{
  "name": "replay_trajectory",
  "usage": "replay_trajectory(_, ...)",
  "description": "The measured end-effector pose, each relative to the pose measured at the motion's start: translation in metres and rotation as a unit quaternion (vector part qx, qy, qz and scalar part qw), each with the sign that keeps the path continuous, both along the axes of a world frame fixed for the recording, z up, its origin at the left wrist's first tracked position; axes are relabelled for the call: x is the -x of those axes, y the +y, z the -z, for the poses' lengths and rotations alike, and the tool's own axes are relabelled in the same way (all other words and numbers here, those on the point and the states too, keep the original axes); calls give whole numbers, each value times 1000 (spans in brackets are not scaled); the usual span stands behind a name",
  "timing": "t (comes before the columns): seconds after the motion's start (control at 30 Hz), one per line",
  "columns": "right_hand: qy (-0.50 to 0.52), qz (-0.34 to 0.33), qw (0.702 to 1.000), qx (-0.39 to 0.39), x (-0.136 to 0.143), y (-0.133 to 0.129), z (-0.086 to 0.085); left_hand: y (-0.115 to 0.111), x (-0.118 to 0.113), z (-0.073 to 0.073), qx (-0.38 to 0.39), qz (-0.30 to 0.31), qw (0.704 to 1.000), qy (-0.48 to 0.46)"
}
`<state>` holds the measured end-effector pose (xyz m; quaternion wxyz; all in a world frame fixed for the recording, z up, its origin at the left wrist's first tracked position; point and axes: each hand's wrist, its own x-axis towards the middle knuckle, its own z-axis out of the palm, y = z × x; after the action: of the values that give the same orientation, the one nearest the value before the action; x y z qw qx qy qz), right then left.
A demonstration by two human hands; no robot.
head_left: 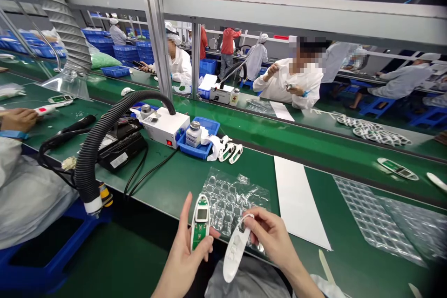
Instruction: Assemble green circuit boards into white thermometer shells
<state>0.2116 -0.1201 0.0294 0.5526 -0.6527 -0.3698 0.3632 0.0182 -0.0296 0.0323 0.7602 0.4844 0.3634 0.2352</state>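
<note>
Between the thumb and fingers of my left hand is a white oval housing half with a green circuit board and a small grey screen facing up; the index finger points upward beside it. My right hand pinches the top end of a white cover, which hangs tilted down to the left, apart from the housing half. Behind both hands a clear plastic blister tray lies on the green bench. A white sheet is to its right.
A blue tray holds a metal-capped bottle, near a white box and a black hose. White frames lie beside it. More blister sheets are at right. A co-worker's hand is at far left; others sit across the conveyor.
</note>
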Motion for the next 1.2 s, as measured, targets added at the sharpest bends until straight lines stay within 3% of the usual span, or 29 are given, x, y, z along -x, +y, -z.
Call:
replay_trajectory(0.1,-8,-26,999,-17,6,-5,-3,-1,-2,14,52,14,998,-12)
replay_trajectory(0.27,-71,-61,995,-21,13,4,-10,-13,-11,28,56,25,998,1)
replay_trajectory(0.37,-167,-63,984,-10,-7,22,-6,-15,-15,29,48,-20,998,33)
replay_trajectory(0.47,-333,-2,943,25,-38,46,8,-7,-17,34,23,-33,998,48)
replay_trajectory(0.53,-387,17,920,56,-54,60,21,-1,-17,40,-3,-40,998,57)
replay_trajectory(0.67,-399,39,911,102,-60,73,40,10,-17,46,-57,-65,993,85)
replay_trajectory(0.83,-397,70,907,119,-46,73,44,18,-18,40,-108,-70,988,89)
replay_trajectory(1.0,-396,84,912,66,-38,67,37,24,-18,41,-117,-68,987,89)
replay_trajectory(1.13,-368,117,922,14,-31,60,19,27,-15,38,-55,-111,991,47)
replay_trajectory(1.2,-324,97,941,-24,-23,57,7,25,-14,34,-25,-118,993,21)
